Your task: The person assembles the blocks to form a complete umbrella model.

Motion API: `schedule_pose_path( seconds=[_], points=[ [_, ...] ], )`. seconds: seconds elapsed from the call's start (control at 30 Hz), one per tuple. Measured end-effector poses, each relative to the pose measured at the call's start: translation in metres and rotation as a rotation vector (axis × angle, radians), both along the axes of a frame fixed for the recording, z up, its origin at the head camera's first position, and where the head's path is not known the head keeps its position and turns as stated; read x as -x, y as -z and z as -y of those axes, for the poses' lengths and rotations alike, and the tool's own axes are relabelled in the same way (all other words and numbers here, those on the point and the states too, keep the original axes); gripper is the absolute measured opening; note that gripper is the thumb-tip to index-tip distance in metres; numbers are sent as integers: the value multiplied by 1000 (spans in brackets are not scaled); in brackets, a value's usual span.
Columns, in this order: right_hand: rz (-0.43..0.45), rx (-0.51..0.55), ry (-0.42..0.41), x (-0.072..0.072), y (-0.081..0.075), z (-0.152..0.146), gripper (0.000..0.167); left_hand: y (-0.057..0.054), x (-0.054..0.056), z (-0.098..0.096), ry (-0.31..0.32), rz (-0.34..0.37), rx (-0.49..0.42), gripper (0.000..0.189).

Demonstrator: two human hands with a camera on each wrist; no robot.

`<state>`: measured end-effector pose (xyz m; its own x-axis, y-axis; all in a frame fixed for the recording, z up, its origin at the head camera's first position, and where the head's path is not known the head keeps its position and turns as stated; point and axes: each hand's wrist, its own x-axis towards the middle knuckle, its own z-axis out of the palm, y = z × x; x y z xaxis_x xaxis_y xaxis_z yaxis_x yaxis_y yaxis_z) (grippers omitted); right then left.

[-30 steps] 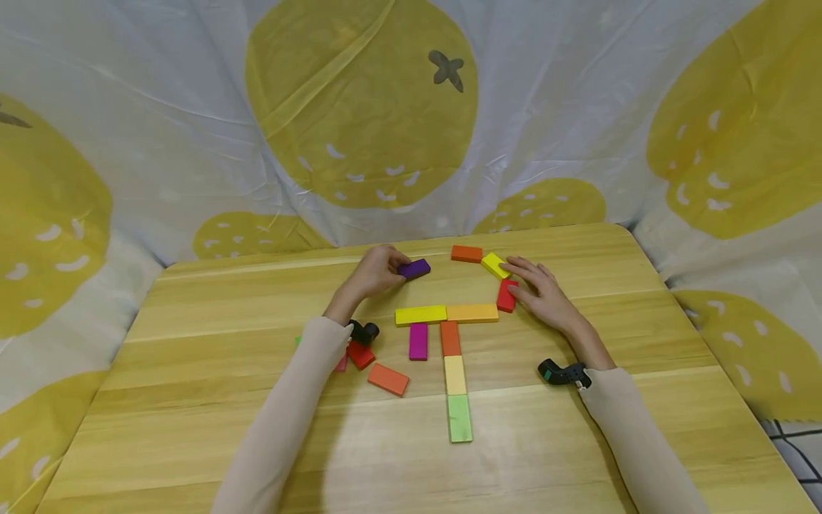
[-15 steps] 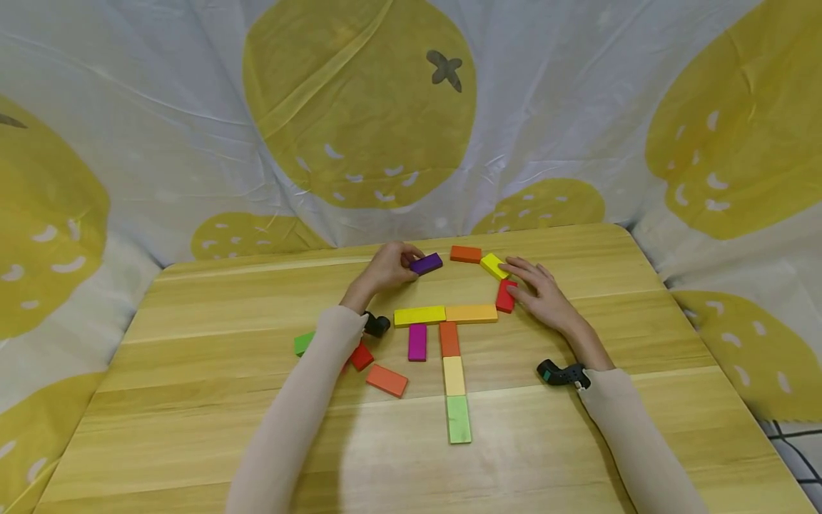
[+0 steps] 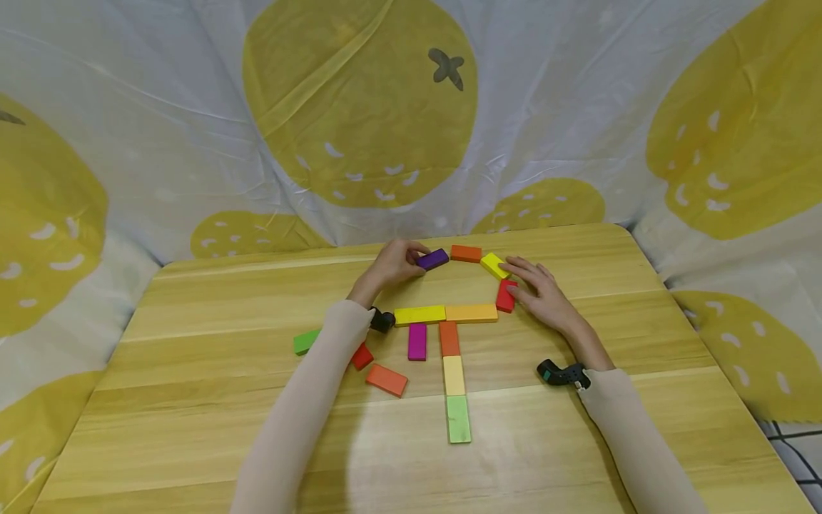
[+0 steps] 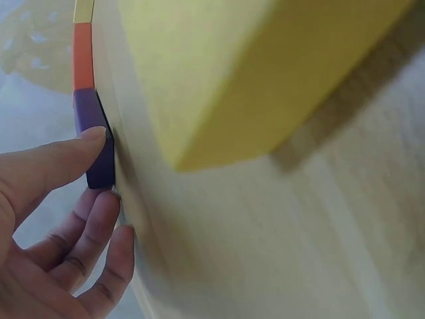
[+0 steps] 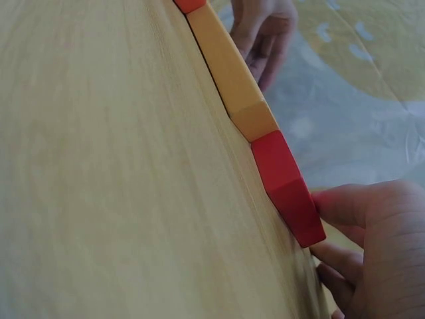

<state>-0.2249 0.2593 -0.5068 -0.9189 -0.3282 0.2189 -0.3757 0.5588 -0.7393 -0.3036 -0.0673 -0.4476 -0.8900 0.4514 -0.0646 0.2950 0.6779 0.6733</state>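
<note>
My left hand [image 3: 393,263] pinches a purple block [image 3: 433,259] between thumb and fingers at the back of the wooden table. The block's right end lies close to an orange-red block [image 3: 466,253]; in the left wrist view the purple block [image 4: 94,109] appears against it. From there a yellow block [image 3: 494,265] and a red block [image 3: 506,295] curve round to the right. My right hand [image 3: 544,296] lies beside these two with its fingers extended. A fingertip touches the yellow block and the thumb rests against the red block [image 5: 289,189].
A yellow block [image 3: 419,315] and an orange block [image 3: 472,313] form a row. Below it stand a magenta block [image 3: 417,342] and a column ending in a light green block [image 3: 459,419]. Loose blocks, one salmon [image 3: 387,380] and one green [image 3: 306,341], lie left, partly behind my left arm.
My left hand has slid the purple block to the right and slightly back, up to the orange-red block. My right hand has stayed in place.
</note>
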Motion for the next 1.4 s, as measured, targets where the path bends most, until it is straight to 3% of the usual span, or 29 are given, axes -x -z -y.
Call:
schedule_pose_path(
  seconds=[0.57, 1.4],
  points=[
    [4, -9, -3, 1, -1, -1, 47, 3, 8, 0, 1, -8, -33, 38],
    [14, -6, -5, 0, -2, -1, 47, -4, 14, -2, 21, 21, 65, 40]
  ],
)
